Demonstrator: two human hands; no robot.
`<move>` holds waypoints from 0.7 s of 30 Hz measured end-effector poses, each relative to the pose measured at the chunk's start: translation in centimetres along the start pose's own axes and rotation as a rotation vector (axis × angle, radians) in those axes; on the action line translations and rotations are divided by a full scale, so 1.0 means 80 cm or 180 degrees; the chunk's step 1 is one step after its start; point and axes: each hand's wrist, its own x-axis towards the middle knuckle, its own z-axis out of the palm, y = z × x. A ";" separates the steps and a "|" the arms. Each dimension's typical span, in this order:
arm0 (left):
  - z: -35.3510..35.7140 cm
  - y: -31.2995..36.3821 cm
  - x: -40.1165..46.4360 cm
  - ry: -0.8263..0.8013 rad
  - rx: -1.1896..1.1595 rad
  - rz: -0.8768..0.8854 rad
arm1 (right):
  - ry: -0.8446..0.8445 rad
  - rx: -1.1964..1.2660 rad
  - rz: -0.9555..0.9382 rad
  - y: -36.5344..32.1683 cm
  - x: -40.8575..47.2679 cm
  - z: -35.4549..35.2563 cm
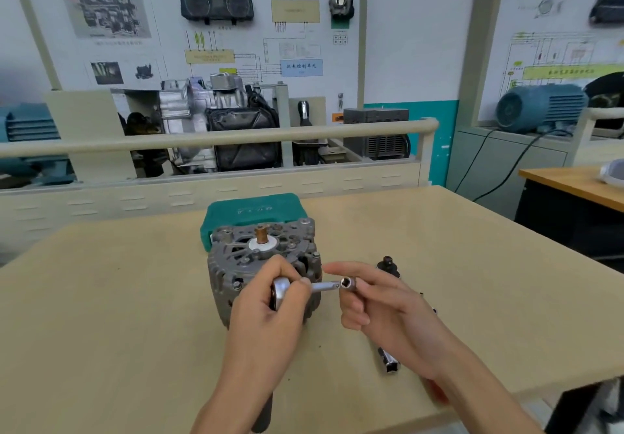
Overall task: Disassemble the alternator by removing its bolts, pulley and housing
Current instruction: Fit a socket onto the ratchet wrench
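Ratchet (282, 293) extension pointing right, horizontal.

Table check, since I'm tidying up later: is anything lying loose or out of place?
Yes. A spare socket lies on its side near the table front edge, and a dark part stands right of the alternator, outside the green case. Nothing looks spilled or broken.
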 end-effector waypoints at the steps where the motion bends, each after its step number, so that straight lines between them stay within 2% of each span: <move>1: -0.001 0.001 0.000 -0.0005 -0.0024 -0.0008 | 0.0013 0.0058 -0.0003 -0.001 0.000 0.001; 8: -0.004 0.007 -0.002 -0.0123 -0.0098 -0.0006 | 0.0073 -0.0027 -0.0092 0.000 -0.002 0.008; 13: -0.010 0.005 -0.006 -0.0121 0.0015 0.0132 | 0.0127 -0.0784 -0.0401 0.002 -0.005 0.009; 21: -0.015 0.008 0.001 -0.0278 0.0050 0.0201 | 0.0262 -0.1330 -0.0596 0.013 -0.003 0.017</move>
